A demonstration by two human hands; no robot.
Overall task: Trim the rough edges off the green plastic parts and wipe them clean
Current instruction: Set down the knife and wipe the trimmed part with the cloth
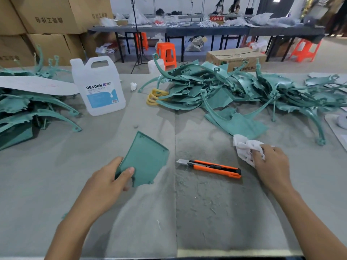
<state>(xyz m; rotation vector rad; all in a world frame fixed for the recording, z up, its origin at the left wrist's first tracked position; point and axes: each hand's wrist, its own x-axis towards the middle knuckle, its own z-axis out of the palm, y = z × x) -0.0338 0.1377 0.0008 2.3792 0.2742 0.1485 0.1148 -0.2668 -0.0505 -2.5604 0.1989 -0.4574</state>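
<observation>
Our left hand (110, 178) pinches 1 flat green plastic panel (145, 159), face up for wiping; right hand (270, 162) grips the crumpled white cloth (244, 147); the orange utility knife (216, 167) lies between on the bench (216, 212).

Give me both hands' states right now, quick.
Left hand: closed on the green plastic panel, thumb on top.
Right hand: closed on the white cloth.
</observation>
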